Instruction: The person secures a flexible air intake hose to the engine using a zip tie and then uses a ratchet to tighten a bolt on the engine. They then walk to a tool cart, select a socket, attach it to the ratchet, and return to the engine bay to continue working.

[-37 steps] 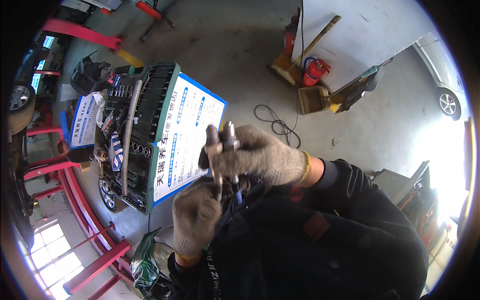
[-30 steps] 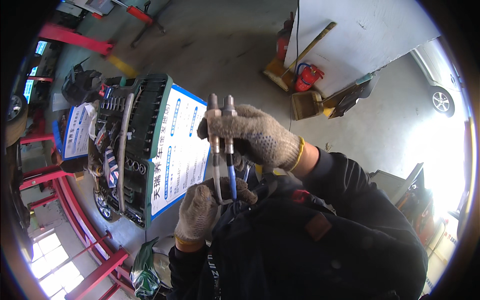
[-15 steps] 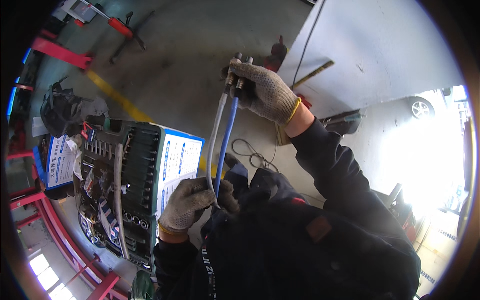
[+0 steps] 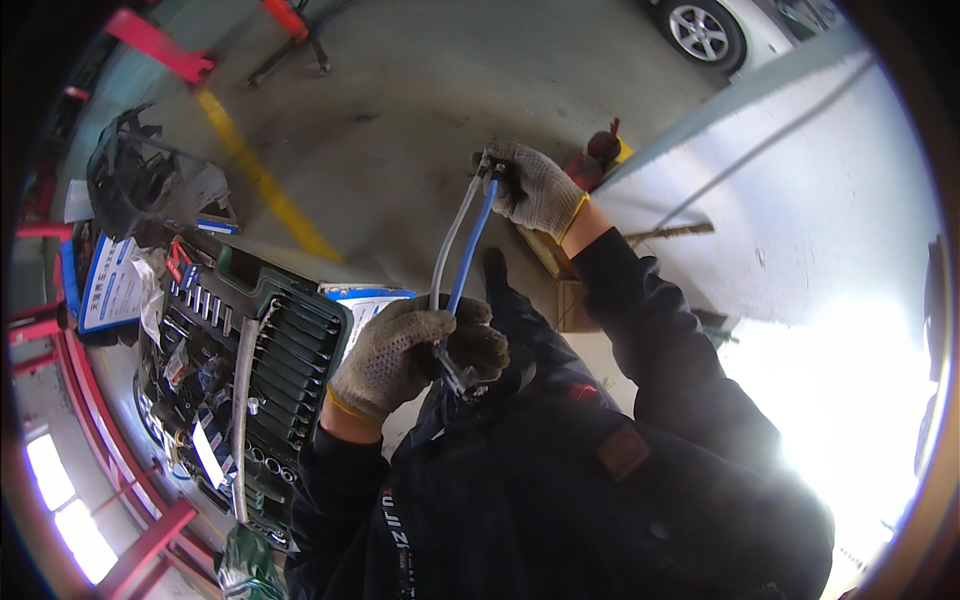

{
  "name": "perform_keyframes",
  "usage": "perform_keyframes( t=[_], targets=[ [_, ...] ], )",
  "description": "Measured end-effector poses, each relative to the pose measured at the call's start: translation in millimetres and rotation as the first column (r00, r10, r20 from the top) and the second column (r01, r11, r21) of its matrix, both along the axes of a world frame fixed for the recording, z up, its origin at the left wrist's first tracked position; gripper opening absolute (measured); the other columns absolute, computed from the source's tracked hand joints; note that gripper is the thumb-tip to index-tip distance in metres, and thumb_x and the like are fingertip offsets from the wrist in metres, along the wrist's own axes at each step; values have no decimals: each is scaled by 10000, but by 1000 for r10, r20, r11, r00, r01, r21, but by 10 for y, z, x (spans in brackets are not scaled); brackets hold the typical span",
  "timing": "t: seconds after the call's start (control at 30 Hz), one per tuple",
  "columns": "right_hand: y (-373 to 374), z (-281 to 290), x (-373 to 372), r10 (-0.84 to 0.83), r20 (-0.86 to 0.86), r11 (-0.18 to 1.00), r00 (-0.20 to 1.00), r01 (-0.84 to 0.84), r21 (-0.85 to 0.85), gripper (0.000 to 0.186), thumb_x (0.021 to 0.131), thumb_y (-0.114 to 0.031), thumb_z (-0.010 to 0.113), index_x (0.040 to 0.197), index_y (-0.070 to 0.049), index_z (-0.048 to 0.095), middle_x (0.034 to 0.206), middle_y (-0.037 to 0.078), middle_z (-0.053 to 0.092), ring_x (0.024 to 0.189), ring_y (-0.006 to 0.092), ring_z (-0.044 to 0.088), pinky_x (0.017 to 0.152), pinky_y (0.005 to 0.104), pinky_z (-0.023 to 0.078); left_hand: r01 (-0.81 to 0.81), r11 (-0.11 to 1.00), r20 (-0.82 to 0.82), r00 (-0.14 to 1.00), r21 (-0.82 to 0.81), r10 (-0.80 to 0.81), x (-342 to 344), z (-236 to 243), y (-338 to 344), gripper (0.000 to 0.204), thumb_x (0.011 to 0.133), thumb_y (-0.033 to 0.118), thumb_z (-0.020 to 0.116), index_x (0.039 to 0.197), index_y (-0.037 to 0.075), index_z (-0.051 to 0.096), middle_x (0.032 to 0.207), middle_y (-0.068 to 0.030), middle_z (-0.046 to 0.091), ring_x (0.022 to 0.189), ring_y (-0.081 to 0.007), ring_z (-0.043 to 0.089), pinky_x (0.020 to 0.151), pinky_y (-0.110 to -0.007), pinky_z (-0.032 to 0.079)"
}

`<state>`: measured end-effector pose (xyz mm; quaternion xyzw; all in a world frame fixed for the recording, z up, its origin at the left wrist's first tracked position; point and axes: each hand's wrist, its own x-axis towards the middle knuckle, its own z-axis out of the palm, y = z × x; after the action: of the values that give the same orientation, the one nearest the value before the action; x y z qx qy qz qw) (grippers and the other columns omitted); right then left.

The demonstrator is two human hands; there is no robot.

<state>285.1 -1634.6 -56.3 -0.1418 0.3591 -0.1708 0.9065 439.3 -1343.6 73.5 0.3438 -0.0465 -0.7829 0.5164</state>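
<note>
Two thin hoses, one blue (image 4: 469, 248) and one pale grey (image 4: 446, 235), run side by side in a gentle bow between my hands. Knitted work gloves cover both hands. At the upper end my right hand (image 4: 543, 192) is closed around the dark end fittings, its arm stretched forward. Nearer my body my left hand (image 4: 405, 350) grips the lower part of both hoses between thumb and fingers. Below that grip a short shiny end pokes out against my dark jacket; its shape is blurred.
On my left lies an open tool case (image 4: 290, 365) with wrenches and sockets, a grey metal bar (image 4: 243, 400) across it. A black plastic part (image 4: 135, 185) sits beyond. Red metal frames (image 4: 85, 390) stand far left, a white panel (image 4: 780, 190) right, a car wheel (image 4: 700, 35) far right.
My view has turned, bringing the car wheel in at the top. My left hand has shifted up along the hoses, closer to my right hand, and the shiny lower end now shows.
</note>
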Motion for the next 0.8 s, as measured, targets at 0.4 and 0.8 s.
perform_keyframes(
  t=[0.4, 0.8],
  targets=[
    [-1497, -133, 733, 119, 136, 990, 984, -107, -91, 83, 1131, -158, 739, 1137, -79, 714, 1047, 70, 809, 760, 141, 698, 580, 276, 563, -194, 980, 23, 981, -34, 195, 363, -130, -1238, 464, 934, 128, 612, 1271, -183, 685, 1034, -345, 794, 1027, -523, 821, 1037, -621, 663],
    [-1901, -143, 1286, 292, 169, 956, 941, -293, -22, 175, 1139, -300, 762, 1087, -133, 769, 936, -1, 782, 725, 82, 716, 567, 256, 573, -92, 991, 412, 903, -97, 124, 640, -2, -1635, 396, 985, 288, 703, 1006, -97, 794, 1034, -205, 797, 956, -304, 799, 833, -367, 637]
  ],
)
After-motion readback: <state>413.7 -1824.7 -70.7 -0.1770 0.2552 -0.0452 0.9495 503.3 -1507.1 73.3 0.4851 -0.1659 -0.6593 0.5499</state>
